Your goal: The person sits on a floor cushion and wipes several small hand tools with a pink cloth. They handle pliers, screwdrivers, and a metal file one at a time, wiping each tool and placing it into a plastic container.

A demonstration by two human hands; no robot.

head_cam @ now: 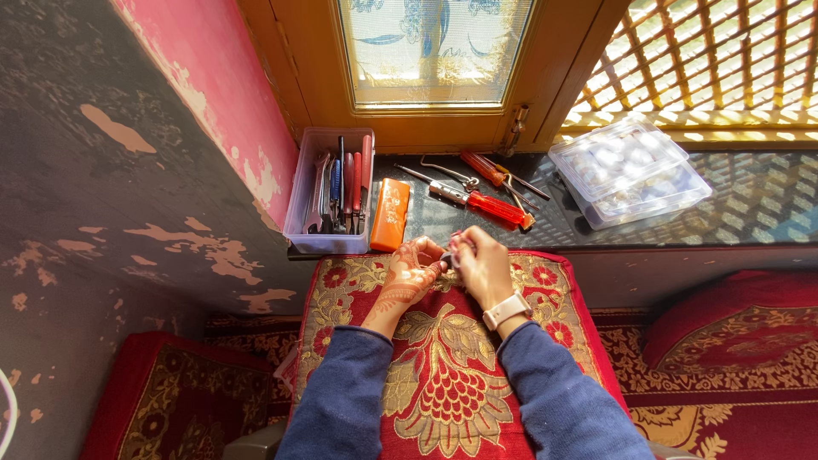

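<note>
From the head camera, the person's two forearms in dark blue sleeves reach forward over a red cushion [452,375] worked with gold leaves and flowers; the left hand [411,274], patterned with henna, curls its fingers inward, its fingertips pressed against a small dark object [446,258] that sits between both hands at the cushion's far edge; the right hand [482,262], with a pale watch [506,309] on the wrist, is bunched over the same small object, fingers closed together on it; what the object is cannot be told, it is too small and mostly covered.

Just beyond the hands runs a dark sill [750,204]; at its left end stands a clear rectangular plastic box [328,192] holding upright tools with red, blue and grey handles; touching its right side lies a flat orange case [390,215], oblong, its short end toward the hands; near that lie red-handled screwdrivers [490,204] and thin metal tools, crossed over each other; well to the right sits a clear plastic blister tray [629,170] with rounded pockets, tilted askew in sunlight.

Behind the sill rises a wooden window frame [554,77]; at left a wall [204,94] of peeling pink and grey paint.
</note>
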